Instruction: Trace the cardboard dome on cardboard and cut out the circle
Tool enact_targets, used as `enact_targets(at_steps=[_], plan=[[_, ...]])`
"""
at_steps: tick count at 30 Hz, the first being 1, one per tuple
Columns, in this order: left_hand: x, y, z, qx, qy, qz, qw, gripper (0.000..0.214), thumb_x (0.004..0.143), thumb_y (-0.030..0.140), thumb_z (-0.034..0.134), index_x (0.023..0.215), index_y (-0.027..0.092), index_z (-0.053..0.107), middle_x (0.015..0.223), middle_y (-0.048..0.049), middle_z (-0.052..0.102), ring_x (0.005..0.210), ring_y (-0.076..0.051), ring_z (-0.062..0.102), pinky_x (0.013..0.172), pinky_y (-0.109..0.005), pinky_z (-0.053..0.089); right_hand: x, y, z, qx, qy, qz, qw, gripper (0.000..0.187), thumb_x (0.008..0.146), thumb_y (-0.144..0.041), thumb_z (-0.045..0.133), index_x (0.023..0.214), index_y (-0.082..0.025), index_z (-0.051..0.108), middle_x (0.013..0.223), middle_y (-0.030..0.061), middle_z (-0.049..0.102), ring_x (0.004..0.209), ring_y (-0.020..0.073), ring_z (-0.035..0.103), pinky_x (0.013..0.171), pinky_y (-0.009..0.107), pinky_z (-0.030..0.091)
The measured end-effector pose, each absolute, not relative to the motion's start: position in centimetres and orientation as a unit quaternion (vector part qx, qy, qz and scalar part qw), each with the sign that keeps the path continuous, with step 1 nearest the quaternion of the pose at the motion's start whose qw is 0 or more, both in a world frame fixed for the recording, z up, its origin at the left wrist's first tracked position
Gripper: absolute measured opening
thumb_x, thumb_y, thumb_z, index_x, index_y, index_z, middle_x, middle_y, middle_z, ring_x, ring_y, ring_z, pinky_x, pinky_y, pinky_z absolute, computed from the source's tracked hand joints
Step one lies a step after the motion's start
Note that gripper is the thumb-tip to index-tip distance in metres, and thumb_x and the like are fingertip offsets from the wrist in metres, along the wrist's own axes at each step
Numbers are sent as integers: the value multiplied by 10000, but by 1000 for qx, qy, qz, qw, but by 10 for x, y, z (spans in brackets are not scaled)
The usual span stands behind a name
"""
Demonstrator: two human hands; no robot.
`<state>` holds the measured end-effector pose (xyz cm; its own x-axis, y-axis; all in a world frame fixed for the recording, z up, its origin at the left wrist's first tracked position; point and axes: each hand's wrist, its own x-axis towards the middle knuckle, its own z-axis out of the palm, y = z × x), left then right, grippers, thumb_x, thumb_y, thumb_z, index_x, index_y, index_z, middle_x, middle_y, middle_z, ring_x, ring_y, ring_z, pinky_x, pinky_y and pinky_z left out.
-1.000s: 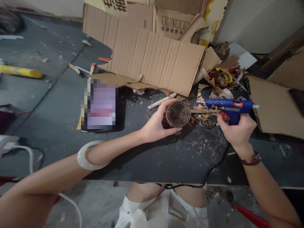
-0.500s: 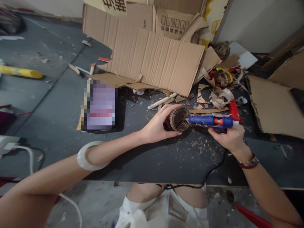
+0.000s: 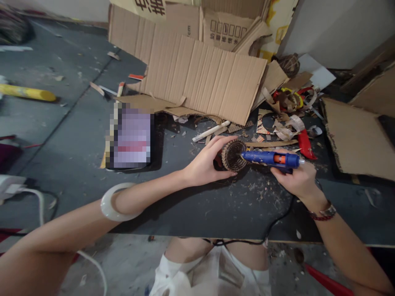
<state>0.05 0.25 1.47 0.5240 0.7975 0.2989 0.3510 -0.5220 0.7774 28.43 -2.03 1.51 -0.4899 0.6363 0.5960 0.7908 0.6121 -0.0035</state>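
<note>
Right hand [image 3: 296, 183] has brought glue gun [image 3: 265, 158] to cardboard coil [image 3: 231, 156].

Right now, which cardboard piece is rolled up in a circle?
The coiled corrugated roll in the left hand; the other cardboard pieces lie flat or as loose scraps.

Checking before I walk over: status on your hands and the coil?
Left hand gripping cardboard coil. Right hand holding glue gun, nozzle at coil's end. Cardboard scraps lie beyond the gun.
</note>
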Motion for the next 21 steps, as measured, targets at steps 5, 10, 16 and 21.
enact_targets(at_steps=[5, 10, 16, 21], plan=[[1, 3, 14, 805, 353, 342, 331, 802, 698, 289, 799, 1379, 193, 388, 1349, -146, 500, 1276, -275, 479, 1098, -471, 400, 283, -20, 18, -405, -854, -140, 294, 358, 791, -186, 670, 1140, -178, 593, 1001, 72, 747, 853, 229, 729, 743, 309, 607], [0, 3, 13, 799, 357, 347, 337, 806, 696, 314, 804, 1378, 190, 392, 1343, -149, 505, 1266, -280, 488, 1083, -470, 416, 285, -20, 17, -419, -846, -164, 287, 342, 789, -194, 677, 1123, -164, 611, 992, 83, 751, 824, 232, 733, 737, 306, 609], [0, 3, 13, 798, 356, 352, 335, 805, 695, 319, 806, 1377, 208, 393, 1337, -139, 509, 1268, -290, 490, 1084, -485, 410, 283, -17, 14, -436, -820, -173, 328, 361, 759, -348, 754, 1053, -178, 631, 904, 70, 751, 739, 218, 725, 680, 282, 588], [0, 3, 12, 794, 359, 355, 339, 798, 699, 337, 800, 1380, 224, 398, 1346, -140, 504, 1269, -302, 490, 1065, -494, 431, 283, -16, 14, -458, -800, -174, 345, 396, 779, -448, 725, 1023, -156, 613, 683, 43, 674, 561, 199, 656, 531, 285, 522]])
